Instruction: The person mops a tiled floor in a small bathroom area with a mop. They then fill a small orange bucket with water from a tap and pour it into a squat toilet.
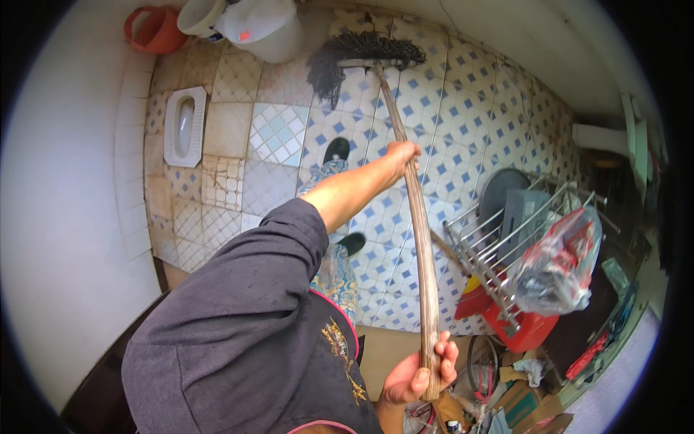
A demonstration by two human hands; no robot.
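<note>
A mop with a long, slightly bent wooden handle (421,246) slants across the view. Its dark stringy mop head (340,61) is spread on the tiled floor (463,116) at the far side, below a pale crossbar. My left hand (400,160) is wrapped round the handle's upper middle, the arm stretched out from a rolled dark sleeve. Close to me, my right hand (423,370) grips the handle's near end, its thumb and fingers around the wood.
A squat toilet (185,130) is set in the floor at left. Far left stand a red bucket (155,30) and white buckets (266,30). To the right is a metal rack (499,246) with a plastic bag (557,264), beside a red container (517,325). Clutter lies near right.
</note>
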